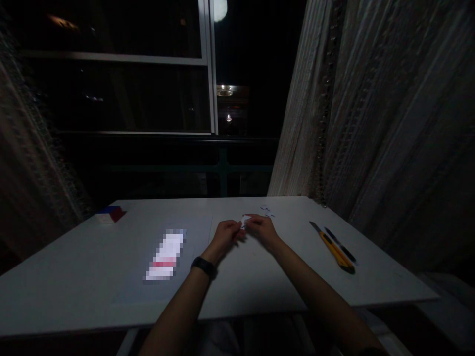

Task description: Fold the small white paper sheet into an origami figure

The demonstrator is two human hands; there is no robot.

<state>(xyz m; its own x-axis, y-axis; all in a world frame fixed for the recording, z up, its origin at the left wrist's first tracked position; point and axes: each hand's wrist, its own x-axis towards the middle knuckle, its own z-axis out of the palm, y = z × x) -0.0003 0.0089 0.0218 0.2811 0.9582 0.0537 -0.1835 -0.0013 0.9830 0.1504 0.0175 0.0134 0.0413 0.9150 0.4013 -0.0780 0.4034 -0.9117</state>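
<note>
Above the middle of the white table (256, 282), my left hand (228, 233) and my right hand (262, 227) meet around a small piece of white paper (244, 222). Both hands pinch it, one from each side. Dark marks show on the paper, too small to read. Just beyond my right hand lie several small paper pieces (267, 211) with dark blue marks. A dark band (204, 267) circles my left wrist.
On the right lie a yellow utility knife (334, 251) with its blade out and a dark pen (340, 244). A lit, pixelated screen (166, 254) rests on a pale sheet at left. A coloured cube (110, 214) sits at the far left edge. Curtains (371, 123) hang at right.
</note>
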